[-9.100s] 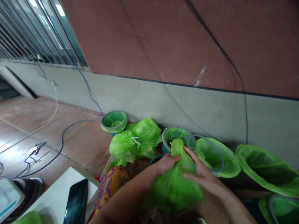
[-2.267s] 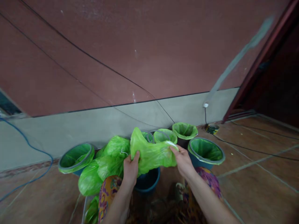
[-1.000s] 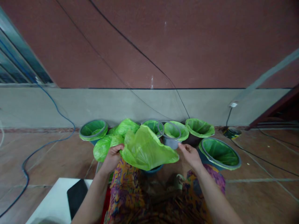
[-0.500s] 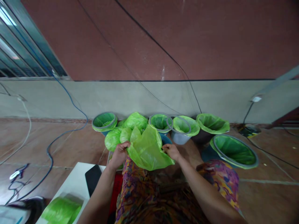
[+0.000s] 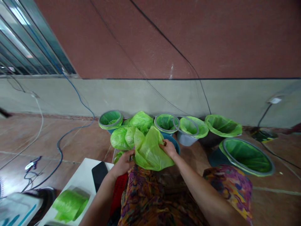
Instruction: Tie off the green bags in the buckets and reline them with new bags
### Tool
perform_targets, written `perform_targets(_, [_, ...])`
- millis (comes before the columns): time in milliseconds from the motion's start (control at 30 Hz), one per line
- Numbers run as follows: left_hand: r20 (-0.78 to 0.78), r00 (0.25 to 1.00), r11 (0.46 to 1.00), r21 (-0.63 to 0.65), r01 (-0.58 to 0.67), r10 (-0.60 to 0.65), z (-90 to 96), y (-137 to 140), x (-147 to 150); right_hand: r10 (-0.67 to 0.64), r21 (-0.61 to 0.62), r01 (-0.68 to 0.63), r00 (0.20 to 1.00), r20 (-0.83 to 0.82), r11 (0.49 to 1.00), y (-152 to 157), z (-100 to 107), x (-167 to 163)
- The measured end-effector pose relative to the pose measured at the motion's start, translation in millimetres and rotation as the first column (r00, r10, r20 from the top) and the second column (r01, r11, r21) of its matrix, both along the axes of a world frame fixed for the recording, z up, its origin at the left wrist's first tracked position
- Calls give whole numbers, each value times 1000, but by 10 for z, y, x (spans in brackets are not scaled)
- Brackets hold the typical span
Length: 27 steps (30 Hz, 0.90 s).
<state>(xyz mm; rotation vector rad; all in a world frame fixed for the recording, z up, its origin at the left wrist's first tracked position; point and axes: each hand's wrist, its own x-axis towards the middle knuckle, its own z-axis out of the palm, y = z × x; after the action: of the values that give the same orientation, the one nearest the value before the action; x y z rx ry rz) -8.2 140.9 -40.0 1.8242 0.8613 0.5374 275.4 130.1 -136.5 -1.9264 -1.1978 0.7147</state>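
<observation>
A thin green plastic bag (image 5: 151,149) hangs between my two hands, in front of my lap. My left hand (image 5: 124,161) pinches its left edge. On the other side my right hand (image 5: 168,148) grips its upper right edge, fingers closed on the film. Right behind the bag is a blue bucket (image 5: 176,143), partly covered by it. Bunched green bags (image 5: 119,138) lie in a pile beyond my left hand.
Along the wall stand several bins lined with green bags, among them a grey bucket (image 5: 187,138) and a large bin (image 5: 246,157) at right. A white table (image 5: 81,175) at left holds a roll of green bags (image 5: 70,205) and a black phone (image 5: 99,174). A blue cable (image 5: 61,141) crosses the floor.
My right hand has moved inward over the bag's upper edge, bringing my hands closer and slackening the bag. The whole view has shifted, so the surroundings sit farther right.
</observation>
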Motion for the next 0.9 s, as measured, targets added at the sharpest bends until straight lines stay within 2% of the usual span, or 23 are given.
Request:
perform_targets(67, [-58,997,999,11,47,-46,26,-64,-28,18,2,-18,999,34,1000,14,-52,-21])
perform_targets(100, [-86,996,999,18,30,-29,34,-94,-30,26,6,-26,999,22,1000,9,-75,-24])
perform_targets(200, [-159,984,995,71,-72,82,26,-165,30,-13,40,17,996,-83,999,-36,-110,-6])
perform_targets(300, [-150,973,976,159,-150,174,-32,-190,135,-102,70,124,961,-255,990,-95,-80,54])
perform_targets(433, [-20,963,953,150,-262,268,-119,-136,151,-172,118,290,798,-578,950,-190,81,301])
perform_targets(533, [117,917,917,76,-392,382,-97,-15,74,-171,166,399,682,-711,902,-285,285,636])
perform_targets(633, [230,837,858,20,-513,496,21,139,40,-235,216,520,667,-707,826,-403,528,955])
perform_targets(733, [287,791,826,-2,-563,540,157,261,90,-293,223,593,646,-704,773,-517,746,1088])
perform_targets(800, [308,785,825,-1,-565,538,213,312,135,-285,217,587,642,-712,780,-572,841,1077])
perform_targets(900, [318,786,821,41,-569,530,226,357,156,-237,259,503,723,-649,825,-619,877,1032])
